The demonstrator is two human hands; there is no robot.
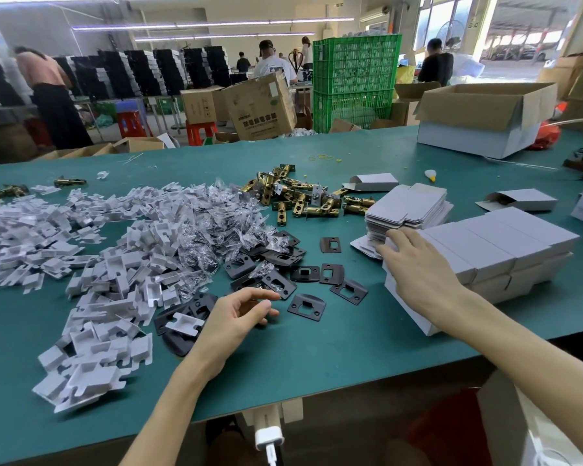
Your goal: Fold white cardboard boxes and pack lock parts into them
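The stack of flat white box blanks (pixel 408 210) lies right of centre, just behind the folded white boxes (pixel 505 250). The right hand (pixel 414 264) touches its near edge, fingers nearly straight, gripping nothing. The left hand (pixel 236 317) hovers over black strike plates (pixel 307 307), loosely curled, empty. Brass latch bolts (pixel 303 196) lie farther back.

Bare green table (pixel 334 348) lies between the black strike plates (pixel 306 306) and the white box stack (pixel 485 257), apparently unobstructed.
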